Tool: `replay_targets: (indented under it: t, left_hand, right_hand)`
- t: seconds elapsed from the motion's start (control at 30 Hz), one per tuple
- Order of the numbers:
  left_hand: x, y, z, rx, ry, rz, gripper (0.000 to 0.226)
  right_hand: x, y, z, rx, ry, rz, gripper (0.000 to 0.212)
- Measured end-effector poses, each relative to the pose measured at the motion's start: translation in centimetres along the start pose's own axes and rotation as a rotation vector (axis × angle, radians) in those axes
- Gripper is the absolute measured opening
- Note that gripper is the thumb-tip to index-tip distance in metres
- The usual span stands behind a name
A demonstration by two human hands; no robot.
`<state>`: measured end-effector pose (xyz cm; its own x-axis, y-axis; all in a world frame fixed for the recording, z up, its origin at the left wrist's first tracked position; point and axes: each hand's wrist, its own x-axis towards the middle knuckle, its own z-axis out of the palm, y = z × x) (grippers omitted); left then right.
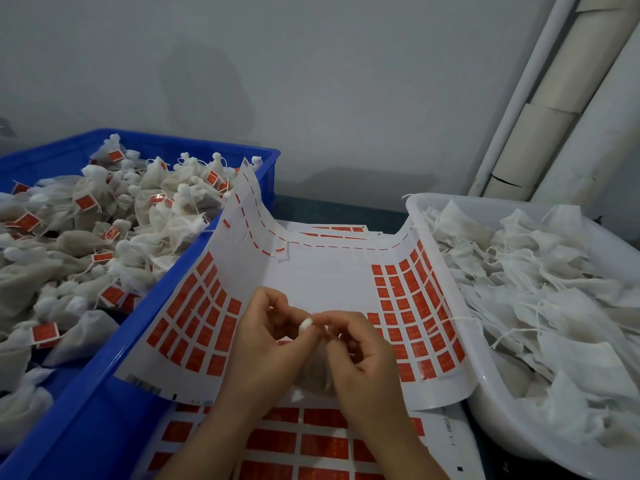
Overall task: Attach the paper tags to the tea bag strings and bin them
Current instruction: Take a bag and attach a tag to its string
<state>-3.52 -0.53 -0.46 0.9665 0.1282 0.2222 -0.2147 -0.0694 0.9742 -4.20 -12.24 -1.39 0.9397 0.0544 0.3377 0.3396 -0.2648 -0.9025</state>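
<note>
Over a curled white sheet of red paper tags [412, 306], my left hand [266, 341] and my right hand [360, 351] meet at the bottom centre. Both pinch the white gathered top of one tea bag [306, 323]; its pale pouch [313, 375] hangs between my palms, mostly hidden. A sliver of red shows by my left fingers. The blue bin [114, 368] on the left is piled with tied tea bags bearing red tags. The white tub [498, 410] on the right holds flat tea bags with loose strings.
More tag sheets [311, 445] lie flat under my wrists. A grey wall stands behind, with white pipes and beige cardboard tubes [554, 98] leaning at the upper right. The bin and tub hem the sheet in on both sides.
</note>
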Motion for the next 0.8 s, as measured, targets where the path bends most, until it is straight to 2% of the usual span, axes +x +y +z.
replay_targets:
  t: [0.17, 0.33, 0.53, 0.63, 0.7, 0.8]
  left_hand:
    - [-0.1, 0.0, 0.2, 0.166, -0.044, 0.148, 0.021]
    - [-0.2, -0.1, 0.0, 0.253, -0.040, 0.165, 0.030]
    - [-0.5, -0.2, 0.3, 0.371, -0.005, 0.220, 0.018]
    - [-0.7, 0.1, 0.8, 0.392, -0.003, 0.234, 0.021]
    - [-0.7, 0.3, 1.0, 0.372, 0.006, 0.190, 0.021]
    - [-0.5, 0.3, 0.7, 0.198, -0.064, -0.038, 0.018]
  right_hand:
    - [0.0, 0.2, 0.0, 0.011, 0.059, 0.016, 0.036]
    - [-0.1, 0.2, 0.0, 0.060, 0.154, -0.038, 0.037]
    - [-0.3, 0.6, 0.3, -0.028, 0.180, -0.086, 0.027]
    - [-0.1, 0.6, 0.4, -0.124, 0.204, -0.132, 0.016]
    - [0.1, 0.7, 0.5, -0.201, 0.214, -0.167, 0.014]
    - [0.2, 0.6, 0.7, -0.250, 0.196, -0.189, 0.015]
